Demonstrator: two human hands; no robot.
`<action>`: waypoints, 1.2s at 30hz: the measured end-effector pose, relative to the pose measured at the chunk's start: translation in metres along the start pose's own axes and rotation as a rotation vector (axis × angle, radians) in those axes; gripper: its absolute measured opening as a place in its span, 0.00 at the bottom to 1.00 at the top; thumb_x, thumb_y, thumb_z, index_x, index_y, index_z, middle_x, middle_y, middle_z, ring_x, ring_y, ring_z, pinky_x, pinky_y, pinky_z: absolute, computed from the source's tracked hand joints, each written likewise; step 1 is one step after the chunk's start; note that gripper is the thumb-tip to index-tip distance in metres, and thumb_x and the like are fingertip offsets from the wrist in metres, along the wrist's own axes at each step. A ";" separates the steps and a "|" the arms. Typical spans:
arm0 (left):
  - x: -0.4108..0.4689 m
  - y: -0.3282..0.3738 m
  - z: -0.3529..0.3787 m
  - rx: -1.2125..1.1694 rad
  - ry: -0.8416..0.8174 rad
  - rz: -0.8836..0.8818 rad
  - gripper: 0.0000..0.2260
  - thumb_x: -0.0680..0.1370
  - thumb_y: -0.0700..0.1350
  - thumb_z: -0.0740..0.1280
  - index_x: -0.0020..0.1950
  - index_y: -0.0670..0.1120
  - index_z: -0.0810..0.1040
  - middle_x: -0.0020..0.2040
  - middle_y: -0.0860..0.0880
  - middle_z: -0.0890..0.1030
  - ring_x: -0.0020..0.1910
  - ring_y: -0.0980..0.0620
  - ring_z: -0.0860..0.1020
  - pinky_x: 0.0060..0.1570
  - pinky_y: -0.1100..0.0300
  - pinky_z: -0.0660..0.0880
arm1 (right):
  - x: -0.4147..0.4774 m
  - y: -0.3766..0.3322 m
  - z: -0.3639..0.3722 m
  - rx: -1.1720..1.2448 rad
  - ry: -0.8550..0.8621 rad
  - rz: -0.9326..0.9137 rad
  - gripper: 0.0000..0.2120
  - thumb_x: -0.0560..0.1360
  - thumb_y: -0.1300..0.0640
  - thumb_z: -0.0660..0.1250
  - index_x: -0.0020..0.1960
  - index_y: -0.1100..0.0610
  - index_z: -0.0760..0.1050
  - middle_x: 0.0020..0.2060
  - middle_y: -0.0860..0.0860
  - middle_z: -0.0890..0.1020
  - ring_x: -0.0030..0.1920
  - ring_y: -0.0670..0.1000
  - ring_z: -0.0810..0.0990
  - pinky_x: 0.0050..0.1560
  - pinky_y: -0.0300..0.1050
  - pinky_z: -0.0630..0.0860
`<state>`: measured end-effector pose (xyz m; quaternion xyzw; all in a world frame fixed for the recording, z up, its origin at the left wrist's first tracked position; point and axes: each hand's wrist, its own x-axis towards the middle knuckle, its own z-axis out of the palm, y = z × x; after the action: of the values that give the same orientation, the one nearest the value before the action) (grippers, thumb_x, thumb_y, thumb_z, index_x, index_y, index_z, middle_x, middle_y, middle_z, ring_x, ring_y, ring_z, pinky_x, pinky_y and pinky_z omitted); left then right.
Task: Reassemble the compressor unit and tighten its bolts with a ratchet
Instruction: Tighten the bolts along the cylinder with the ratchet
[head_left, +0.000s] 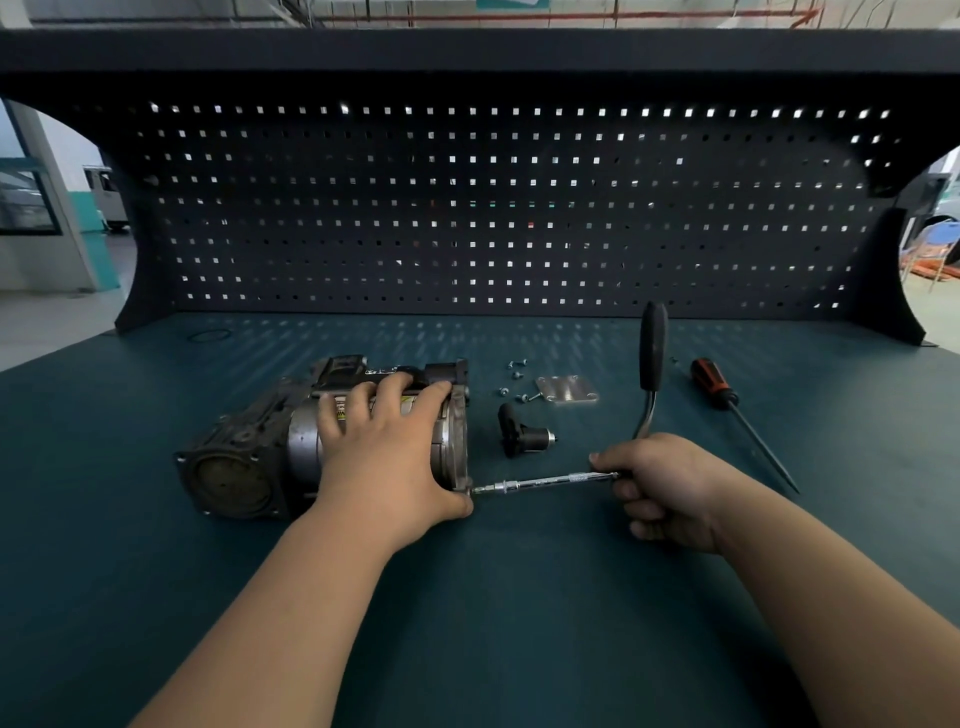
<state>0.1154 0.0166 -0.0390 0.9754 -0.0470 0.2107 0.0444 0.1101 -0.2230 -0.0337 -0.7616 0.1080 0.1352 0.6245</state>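
Compressor unit (244, 457) lying left of centre on our surface (519, 597), our left hand (387, 452) clasped over its body, ratchet (545, 484) tip touching its flange, our right hand (665, 488) curled round the ratchet, handle upright, screwdriver (727, 400) farthest right

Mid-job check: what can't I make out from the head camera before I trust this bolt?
Head view:
- The bolt being driven: covered by the tip of the extension bar and the thumb of the left hand; seating cannot be told.
- The head of the ratchet: buried under the fingers of the right hand.
- The label on the compressor: mostly under the left hand.
- The loose screws: too small to count reliably.
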 end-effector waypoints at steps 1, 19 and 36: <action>0.000 0.001 0.001 0.006 0.003 -0.005 0.50 0.58 0.71 0.72 0.72 0.64 0.48 0.74 0.53 0.51 0.73 0.45 0.49 0.71 0.41 0.38 | 0.000 0.000 0.000 -0.003 -0.001 0.001 0.11 0.78 0.59 0.63 0.38 0.54 0.67 0.20 0.48 0.63 0.18 0.46 0.57 0.20 0.35 0.65; 0.003 0.000 -0.001 0.018 -0.040 0.023 0.51 0.58 0.69 0.73 0.74 0.61 0.49 0.74 0.54 0.52 0.72 0.44 0.50 0.71 0.38 0.41 | 0.004 0.007 0.001 -0.141 0.035 -0.285 0.15 0.78 0.59 0.64 0.35 0.56 0.64 0.24 0.52 0.63 0.21 0.49 0.61 0.23 0.40 0.71; -0.003 0.005 0.006 -0.037 0.018 0.126 0.50 0.58 0.72 0.69 0.72 0.65 0.44 0.72 0.57 0.49 0.72 0.49 0.44 0.67 0.36 0.36 | -0.019 0.018 -0.014 -1.166 0.084 -0.626 0.17 0.76 0.36 0.60 0.51 0.50 0.72 0.47 0.47 0.77 0.49 0.52 0.78 0.50 0.48 0.74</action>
<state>0.1144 0.0111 -0.0452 0.9676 -0.1119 0.2210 0.0496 0.0872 -0.2401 -0.0417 -0.9749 -0.1852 -0.0460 0.1149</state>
